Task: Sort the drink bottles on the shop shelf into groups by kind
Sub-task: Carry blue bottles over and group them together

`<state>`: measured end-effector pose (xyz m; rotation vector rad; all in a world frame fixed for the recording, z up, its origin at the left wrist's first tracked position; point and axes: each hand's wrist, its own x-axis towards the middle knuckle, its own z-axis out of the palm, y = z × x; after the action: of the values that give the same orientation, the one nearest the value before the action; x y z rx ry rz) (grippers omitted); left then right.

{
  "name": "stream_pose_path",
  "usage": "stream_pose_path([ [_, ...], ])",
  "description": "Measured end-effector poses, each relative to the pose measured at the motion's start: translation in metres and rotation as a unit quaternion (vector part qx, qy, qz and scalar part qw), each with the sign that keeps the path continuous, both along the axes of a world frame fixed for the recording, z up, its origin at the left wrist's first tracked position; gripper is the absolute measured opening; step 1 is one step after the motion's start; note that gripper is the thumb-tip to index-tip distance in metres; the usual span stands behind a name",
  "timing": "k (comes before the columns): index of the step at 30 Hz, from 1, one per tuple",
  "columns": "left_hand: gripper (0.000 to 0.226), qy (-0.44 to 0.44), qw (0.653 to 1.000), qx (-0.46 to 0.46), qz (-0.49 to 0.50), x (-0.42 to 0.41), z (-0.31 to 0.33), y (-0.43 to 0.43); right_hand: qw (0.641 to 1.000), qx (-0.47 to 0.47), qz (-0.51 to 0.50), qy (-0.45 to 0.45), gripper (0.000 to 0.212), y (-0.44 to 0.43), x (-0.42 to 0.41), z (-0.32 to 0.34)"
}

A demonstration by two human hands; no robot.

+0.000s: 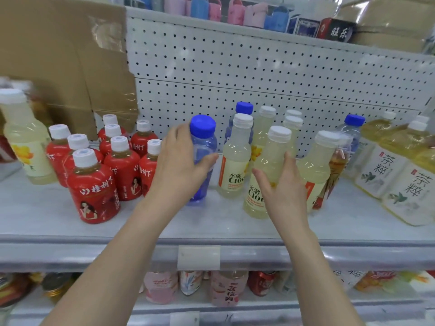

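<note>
My left hand (181, 165) wraps around a blue-capped water bottle (204, 147) standing mid-shelf. My right hand (281, 184) grips a pale yellow C100 bottle (270, 161) with a white cap. More C100 bottles (236, 156) stand just behind and to the right, and one lone C100 bottle (23, 137) stands at far left. A cluster of red-labelled bottles (94, 184) fills the left side. Two other blue-capped bottles (243, 109) (353, 130) stand at the back. Large yellow tea bottles (400, 175) lean at the right.
The white shelf (211, 227) has a pegboard back (259, 74). A cardboard box (63, 62) sits at back left. An amber bottle (336, 165) stands beside the right C100 bottles. A lower shelf holds pink and red drinks (226, 288). Boxes and cups line the upper shelf (235, 12).
</note>
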<state>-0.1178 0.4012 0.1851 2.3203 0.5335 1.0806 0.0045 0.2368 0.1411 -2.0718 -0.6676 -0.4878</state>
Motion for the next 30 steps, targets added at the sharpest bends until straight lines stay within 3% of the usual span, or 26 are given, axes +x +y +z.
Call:
stream_pose_path([
  [6, 0.059, -0.019, 0.991, -0.114, -0.067, -0.02, -0.003, -0.006, 1.0, 0.012, -0.015, 0.02, 0.068, 0.02, 0.01, -0.001],
  [9, 0.082, 0.001, 0.977, -0.176, -0.117, -0.025, -0.009, -0.006, 0.998, -0.008, -0.045, 0.038, 0.072, 0.027, 0.009, 0.004],
  [14, 0.085, -0.026, 0.976, -0.187, -0.111, -0.042, -0.015, 0.001, 0.989, -0.018, -0.092, -0.114, 0.069, 0.039, -0.019, 0.06],
  [17, 0.086, -0.028, 0.974, -0.195, -0.111, -0.052, -0.015, 0.01, 0.985, -0.138, -0.051, -0.088, 0.056, 0.071, -0.01, 0.115],
  [22, 0.088, -0.026, 0.97, -0.207, -0.124, -0.065, -0.014, 0.028, 0.937, -0.34, -0.073, 0.023, 0.02, 0.132, 0.031, 0.15],
  [27, 0.085, -0.02, 0.972, -0.195, -0.133, -0.078, -0.018, 0.044, 0.928, -0.368, -0.058, -0.024, 0.008, 0.147, 0.03, 0.155],
  [30, 0.093, -0.024, 0.97, -0.201, -0.132, -0.079, -0.021, 0.049, 0.935, -0.348, -0.003, -0.067, 0.025, 0.154, 0.016, 0.144],
])
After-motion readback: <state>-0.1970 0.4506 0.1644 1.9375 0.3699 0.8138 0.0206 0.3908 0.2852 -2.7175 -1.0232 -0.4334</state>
